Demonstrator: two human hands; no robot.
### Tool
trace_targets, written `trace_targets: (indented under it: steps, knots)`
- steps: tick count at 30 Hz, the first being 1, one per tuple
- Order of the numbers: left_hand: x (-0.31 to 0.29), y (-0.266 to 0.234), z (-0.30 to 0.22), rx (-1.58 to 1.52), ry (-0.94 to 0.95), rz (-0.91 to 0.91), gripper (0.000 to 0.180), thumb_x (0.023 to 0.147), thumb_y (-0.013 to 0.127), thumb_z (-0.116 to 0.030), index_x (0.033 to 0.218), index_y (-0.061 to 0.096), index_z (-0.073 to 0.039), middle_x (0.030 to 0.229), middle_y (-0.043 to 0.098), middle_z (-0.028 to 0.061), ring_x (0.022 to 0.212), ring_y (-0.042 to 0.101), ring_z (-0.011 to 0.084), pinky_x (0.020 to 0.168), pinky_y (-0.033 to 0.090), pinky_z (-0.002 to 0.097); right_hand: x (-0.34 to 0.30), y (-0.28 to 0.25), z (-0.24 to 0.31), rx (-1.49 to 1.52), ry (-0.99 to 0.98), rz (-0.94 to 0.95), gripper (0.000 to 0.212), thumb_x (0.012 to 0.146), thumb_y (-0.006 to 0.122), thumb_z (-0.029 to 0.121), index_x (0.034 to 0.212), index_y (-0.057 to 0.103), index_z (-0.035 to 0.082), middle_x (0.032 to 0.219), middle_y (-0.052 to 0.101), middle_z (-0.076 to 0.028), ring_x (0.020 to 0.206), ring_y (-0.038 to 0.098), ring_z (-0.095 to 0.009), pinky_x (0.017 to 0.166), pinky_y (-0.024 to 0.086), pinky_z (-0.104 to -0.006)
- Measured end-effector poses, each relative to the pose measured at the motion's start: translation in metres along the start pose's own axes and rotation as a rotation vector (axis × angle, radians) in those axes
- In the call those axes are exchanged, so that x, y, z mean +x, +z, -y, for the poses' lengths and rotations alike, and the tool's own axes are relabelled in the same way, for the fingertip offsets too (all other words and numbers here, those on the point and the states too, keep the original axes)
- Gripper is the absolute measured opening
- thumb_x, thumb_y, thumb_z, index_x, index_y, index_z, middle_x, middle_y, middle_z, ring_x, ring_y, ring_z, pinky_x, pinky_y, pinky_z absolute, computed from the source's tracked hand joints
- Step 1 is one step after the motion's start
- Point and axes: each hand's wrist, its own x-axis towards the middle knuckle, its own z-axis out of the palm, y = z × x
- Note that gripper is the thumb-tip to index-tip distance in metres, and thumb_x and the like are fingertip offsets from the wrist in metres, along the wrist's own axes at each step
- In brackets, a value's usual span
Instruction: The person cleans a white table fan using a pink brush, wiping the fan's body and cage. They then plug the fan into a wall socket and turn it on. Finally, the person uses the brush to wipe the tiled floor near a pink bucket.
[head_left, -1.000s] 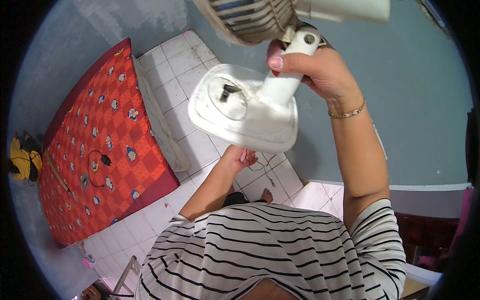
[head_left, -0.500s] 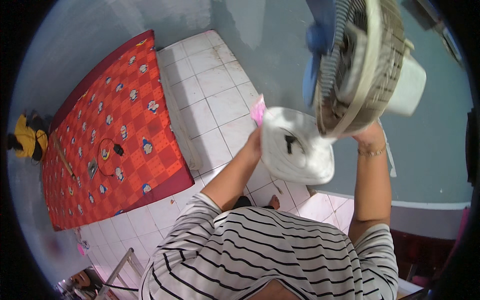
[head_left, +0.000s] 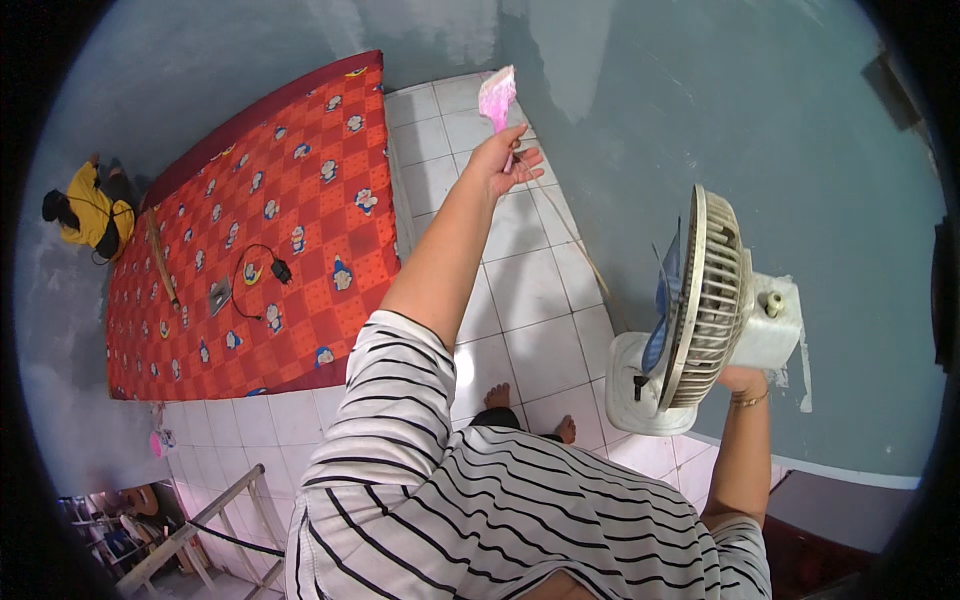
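My left hand reaches out ahead over the tiled floor, gripping the handle of a flat pink brush with a whitish end. Some of its fingers are spread, and a thin pale cord runs from by the hand down toward the fan. On the right, my right hand is closed under the motor housing of a white table fan, holding it up; the fingers are mostly hidden by the fan. The fan has blue blades, a beige cage and a squarish white base that hangs over the floor.
At left lies a mattress with a red cartoon-patterned cover. On it are a black charger with its cable, a metal trowel-like plate and a stick. A person in yellow crouches beyond. A patchy grey wall rises at right; a metal ladder stands lower left.
My left hand has moved away from the fan base, forward and left, with the brush. My right hand has lowered the fan, which now hangs more upright beside the wall.
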Motion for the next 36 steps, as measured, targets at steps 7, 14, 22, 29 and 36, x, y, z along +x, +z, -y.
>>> trace_targets:
  steps: [7, 14, 22, 29, 36]
  knots:
    - [-0.032, 0.019, -0.038, 0.145, 0.122, -0.091, 0.032, 0.078, 0.069, -0.026, 0.084, 0.043, -0.008, 0.115, 0.037, 0.0236, 0.095, 0.053, 0.0316, 0.080, 0.044, 0.0638, -0.018, -0.009, -0.050, 0.189, 0.014, -0.063, 0.072, 0.068, 0.074, 0.027, 0.130, 0.041, 0.009, 0.131, 0.045, -0.004, 0.118, 0.044, -0.019, 0.103, 0.032, -0.0348]
    - [-0.084, 0.041, -0.064, 0.150, 0.322, -0.168, 0.036, 0.079, 0.066, -0.022, 0.100, 0.041, -0.006, 0.107, 0.040, 0.0186, 0.093, 0.053, 0.0319, 0.078, 0.048, 0.0614, -0.057, -0.038, -0.110, 0.506, 0.100, -0.090, 0.077, 0.066, 0.076, 0.033, 0.130, 0.040, 0.010, 0.132, 0.044, -0.003, 0.119, 0.043, -0.020, 0.105, 0.030, -0.0346]
    - [-0.126, 0.047, -0.094, 0.137, 0.402, -0.065, 0.022, 0.083, 0.060, -0.026, 0.082, 0.046, -0.010, 0.072, 0.051, 0.0087, 0.075, 0.054, 0.0261, 0.084, 0.043, 0.0583, -0.112, -0.016, -0.156, -0.182, 0.507, -0.058, 0.067, 0.057, 0.080, 0.015, 0.118, 0.053, 0.010, 0.117, 0.056, -0.005, 0.111, 0.049, -0.021, 0.098, 0.037, -0.0324]
    - [-0.191, 0.074, -0.105, 0.158, 0.402, 0.061, 0.024, 0.085, 0.056, -0.029, 0.071, 0.044, -0.014, 0.060, 0.047, 0.0051, 0.068, 0.052, 0.0231, 0.081, 0.044, 0.0539, -0.141, -0.002, -0.180, -0.145, 0.541, -0.068, 0.068, 0.054, 0.080, 0.008, 0.116, 0.054, 0.009, 0.114, 0.057, -0.005, 0.107, 0.051, -0.022, 0.093, 0.041, -0.0324]
    - [-0.244, 0.095, -0.131, 0.096, 0.608, -0.316, 0.027, 0.077, 0.068, -0.013, 0.090, 0.046, -0.005, 0.098, 0.046, 0.0208, 0.093, 0.053, 0.0366, 0.095, 0.031, 0.0653, -0.170, -0.002, -0.204, -0.209, 0.095, -0.101, 0.059, 0.081, 0.059, 0.033, 0.131, 0.038, 0.009, 0.132, 0.043, -0.008, 0.118, 0.044, -0.024, 0.098, 0.039, -0.0369]
